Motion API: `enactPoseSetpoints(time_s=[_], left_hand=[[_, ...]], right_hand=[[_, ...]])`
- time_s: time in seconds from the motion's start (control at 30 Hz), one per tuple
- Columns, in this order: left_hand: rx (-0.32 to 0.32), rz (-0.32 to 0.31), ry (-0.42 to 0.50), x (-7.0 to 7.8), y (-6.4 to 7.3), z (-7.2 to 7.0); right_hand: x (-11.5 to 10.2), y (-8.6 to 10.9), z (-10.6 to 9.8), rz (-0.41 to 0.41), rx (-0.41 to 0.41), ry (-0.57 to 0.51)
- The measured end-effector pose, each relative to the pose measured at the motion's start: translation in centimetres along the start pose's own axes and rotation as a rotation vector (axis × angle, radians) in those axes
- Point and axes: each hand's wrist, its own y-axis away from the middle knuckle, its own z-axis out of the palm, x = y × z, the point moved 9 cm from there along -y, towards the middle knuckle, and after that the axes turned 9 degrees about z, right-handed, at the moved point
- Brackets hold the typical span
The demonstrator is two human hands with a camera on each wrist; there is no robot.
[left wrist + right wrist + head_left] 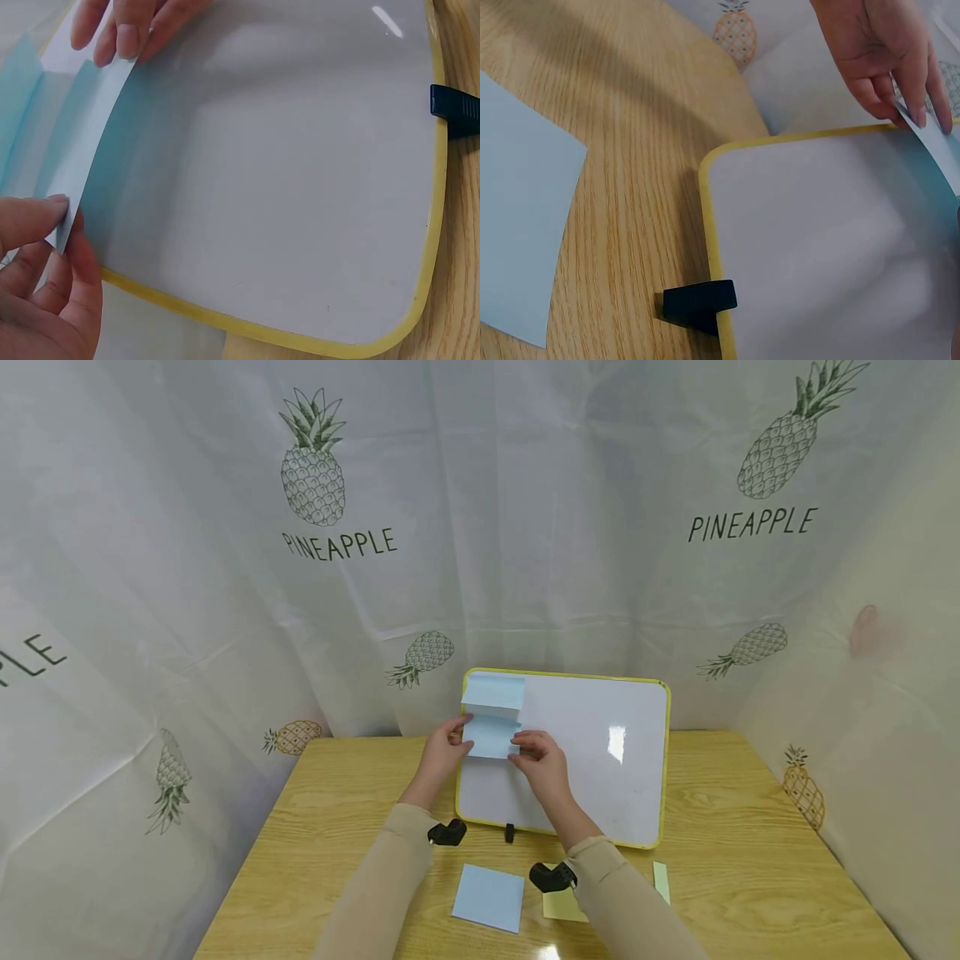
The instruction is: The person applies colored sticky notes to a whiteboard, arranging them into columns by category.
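Observation:
A pale blue sticky note [491,738] is held in front of the whiteboard [592,760], near its left side. My left hand [441,755] pinches the note's left edge; in the left wrist view the thumb [34,221] lies on one face with fingers behind it. At the opposite edge, my right hand [545,765] pinches the paper between thumb and fingers. Just above, another blue sticky note [493,691] is on the board's upper left corner, its lower edge curling outward. Whether the held note touches the board cannot be told.
The yellow-framed board leans on a wooden table [337,810], with a black clip [509,833] at its lower edge. Nearer lie a blue sticky pad [489,898], a yellow pad [562,906] partly under the right arm and a green strip [661,881]. A pineapple-print curtain [525,527] hangs behind.

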Motion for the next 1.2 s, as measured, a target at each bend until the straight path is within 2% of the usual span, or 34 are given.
enactPoseSetpoints(time_s=[0.33,0.53,0.63,0.8,0.9,1.03,1.13,1.2], left_hand=[[0.008,-0.003,0.003,0.1,-0.1,0.0],[0.009,-0.006,0.0,0.1,-0.1,0.0],[0.02,-0.007,-0.019,0.0,-0.1,-0.1],[0.045,0.019,-0.062,0.1,0.1,-0.3],[0.046,0.048,-0.084,0.4,0.2,-0.2],[0.047,0.061,-0.108,0.4,0.2,-0.2],[0.05,0.067,-0.116,0.4,0.2,-0.1],[0.05,0.086,-0.152,0.5,0.3,-0.1]], right_hand=[[-0.2,-0.2,0.2,-0.03,0.006,0.038],[-0.8,0.0,0.2,-0.099,-0.004,0.116],[-1.5,0.1,0.3,-0.163,-0.007,0.209],[-3.2,0.6,0.3,-0.321,0.047,0.485],[-3.7,0.8,0.3,-0.388,0.072,0.601],[-4.0,0.9,0.4,-0.451,0.084,0.691],[-4.1,1.0,0.4,-0.484,0.083,0.723],[-4.1,1.0,0.4,-0.496,0.077,0.74]])
